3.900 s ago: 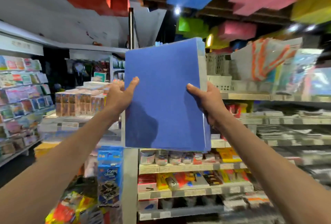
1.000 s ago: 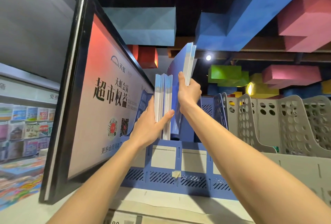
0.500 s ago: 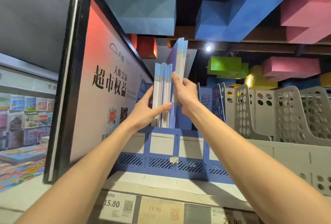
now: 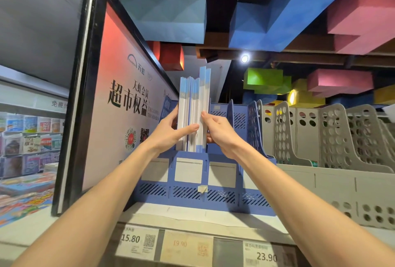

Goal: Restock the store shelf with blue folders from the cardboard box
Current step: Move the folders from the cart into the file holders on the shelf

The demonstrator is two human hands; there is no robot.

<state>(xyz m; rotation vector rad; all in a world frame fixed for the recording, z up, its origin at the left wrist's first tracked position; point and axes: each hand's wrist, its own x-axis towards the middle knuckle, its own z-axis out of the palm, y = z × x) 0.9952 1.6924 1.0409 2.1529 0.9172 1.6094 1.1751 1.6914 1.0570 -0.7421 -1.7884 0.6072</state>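
At the shelf (image 4: 188, 215) edge sit price tags (image 4: 139, 243). Behind, the rack (image 4: 220, 197) holds the folders (image 4: 193, 104) upright, long axis vertical. The left hand (image 4: 168, 133) and right hand (image 4: 221, 133) clamp them from both sides, equally near; the rightmost folders stand higher.

Person seen only as two hands and two forearms.
- Left hand (image 4: 168, 132): slim, narrow palm, long thumb.
- Right hand (image 4: 220, 132): similar build, knuckles rounded, tendon ridges toward wrist, wrist bone standing out.
- Fingers (image 4: 187, 130): slender, smooth-jointed; nails too small to judge.
- Left forearm (image 4: 96, 198): lean, smooth, bare along whole visible length to frame edge.
- Right forearm (image 4: 299, 192): same lean shape, bare to frame edge, faint muscle line along upper side.
- Wide lens swells both forearms toward bottom corners.
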